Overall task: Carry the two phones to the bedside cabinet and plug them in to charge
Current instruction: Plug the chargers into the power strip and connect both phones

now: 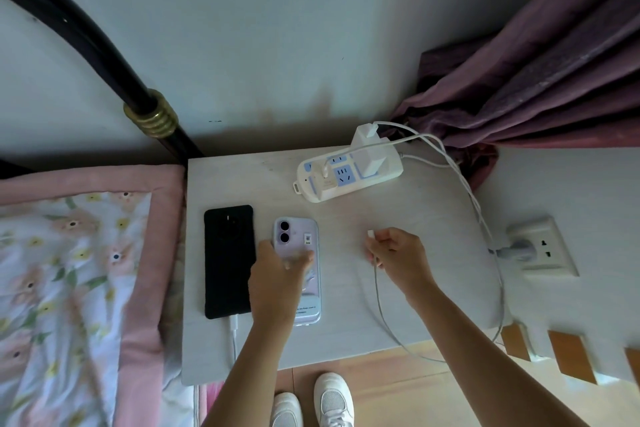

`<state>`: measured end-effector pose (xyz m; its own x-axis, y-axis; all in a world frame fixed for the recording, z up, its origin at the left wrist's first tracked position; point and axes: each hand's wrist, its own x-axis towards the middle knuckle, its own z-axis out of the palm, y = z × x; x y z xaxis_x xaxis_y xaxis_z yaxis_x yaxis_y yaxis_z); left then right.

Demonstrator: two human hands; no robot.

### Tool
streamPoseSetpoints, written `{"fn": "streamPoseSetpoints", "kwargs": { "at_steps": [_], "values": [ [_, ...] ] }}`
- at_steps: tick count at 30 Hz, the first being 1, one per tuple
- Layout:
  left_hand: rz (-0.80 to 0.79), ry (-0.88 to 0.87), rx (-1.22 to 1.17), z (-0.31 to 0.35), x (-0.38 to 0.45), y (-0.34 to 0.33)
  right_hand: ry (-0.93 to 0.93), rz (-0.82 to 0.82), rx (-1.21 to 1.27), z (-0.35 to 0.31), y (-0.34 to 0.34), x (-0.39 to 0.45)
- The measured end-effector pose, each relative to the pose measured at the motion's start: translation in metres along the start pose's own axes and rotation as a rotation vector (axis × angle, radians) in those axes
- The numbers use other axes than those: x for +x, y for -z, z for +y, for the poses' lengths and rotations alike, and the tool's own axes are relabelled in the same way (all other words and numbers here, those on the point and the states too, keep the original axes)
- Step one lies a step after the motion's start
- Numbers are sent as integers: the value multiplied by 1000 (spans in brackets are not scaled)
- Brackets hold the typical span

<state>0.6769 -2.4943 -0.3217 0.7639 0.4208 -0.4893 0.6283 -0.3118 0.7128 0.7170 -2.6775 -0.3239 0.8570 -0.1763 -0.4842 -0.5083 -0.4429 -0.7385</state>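
Two phones lie face down on the white bedside cabinet [346,288]. The black phone [227,260] is at the left with a white cable [234,326] plugged into its bottom end. The purple phone [298,243] in a clear case lies beside it. My left hand [280,274] rests on the purple phone, thumb on its left edge and fingers across its back. My right hand [398,253] pinches the plug end of a second white cable [379,302], held just above the cabinet to the right of the purple phone.
A white and blue power strip [349,172] with two chargers sits at the cabinet's back. Cables run down the right side past a wall socket [540,246]. The bed with floral bedding [69,288] is on the left, a purple curtain [536,80] at the back right.
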Motion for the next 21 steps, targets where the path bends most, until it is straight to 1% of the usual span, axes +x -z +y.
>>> {"fn": "streamPoseSetpoints", "kwargs": {
  "at_steps": [2, 4, 6, 8, 11, 12, 14, 18, 21],
  "values": [
    [-43, -8, -74, -2, 3, 6, -50, -13, 84, -7, -1, -5],
    [-47, 47, -234, 1, 9, 15, -103, -28, 167, -19, -2, -14],
    [-5, 128, -503, 9, 15, 27, -157, -58, 256, -34, -1, -25],
    [-19, 227, -793, 23, 21, 39, -202, -118, 356, -51, -1, -37],
    [-51, 391, -1089, 49, 30, 53, -153, -237, 416, -77, -3, -56],
    [-58, 422, -1135, 56, 33, 55, -125, -267, 413, -85, -5, -62],
    [-76, 454, -1147, 66, 35, 56, -68, -300, 391, -99, -9, -71],
    [-111, 489, -1145, 70, 37, 53, 39, -287, 309, -115, -14, -76],
    [-129, 517, -1173, 69, 37, 53, 91, -308, 230, -122, -12, -75]
  ]
}}
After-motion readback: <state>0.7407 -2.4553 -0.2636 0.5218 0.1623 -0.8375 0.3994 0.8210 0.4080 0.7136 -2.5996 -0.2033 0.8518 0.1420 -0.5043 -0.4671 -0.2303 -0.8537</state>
